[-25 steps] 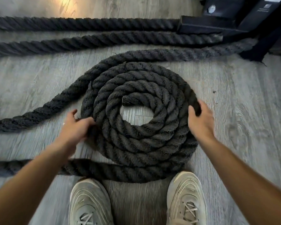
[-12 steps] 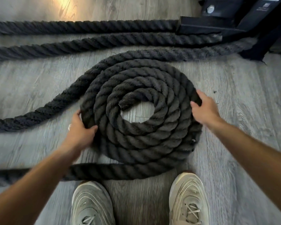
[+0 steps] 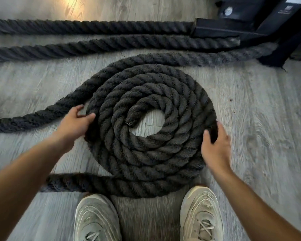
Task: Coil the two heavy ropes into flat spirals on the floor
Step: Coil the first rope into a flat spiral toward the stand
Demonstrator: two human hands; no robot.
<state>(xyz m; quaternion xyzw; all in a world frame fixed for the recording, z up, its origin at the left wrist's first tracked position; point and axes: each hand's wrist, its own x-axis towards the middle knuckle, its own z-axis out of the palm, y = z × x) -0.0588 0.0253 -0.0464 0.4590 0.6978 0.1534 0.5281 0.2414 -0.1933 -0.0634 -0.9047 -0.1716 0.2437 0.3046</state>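
Observation:
A thick black rope is wound into a flat coil [image 3: 151, 153] of several turns on the floor in front of me, and its cut inner end [image 3: 129, 121] shows beside the open centre. My left hand [image 3: 73, 124] grips the coil's left rim, thumb on top. My right hand [image 3: 215, 146] clasps the outer turn at the right rim. From the coil's near side a loose tail [image 3: 80, 184] runs left. Another strand [image 3: 33, 117] comes in from the left and arcs over the coil's far side toward the right.
Two more lengths of black rope [image 3: 97, 27] [image 3: 122, 43] lie straight across the far floor. A black machine base [image 3: 250, 20] stands at the upper right, with the ropes running up to it. My two pale shoes [image 3: 96, 218] [image 3: 201, 214] stand just below the coil on grey wood flooring.
The coil has turned a little counter-clockwise, its inner end swinging downward. My left hand has shifted up along the left rim and my right hand has dropped back down the right rim.

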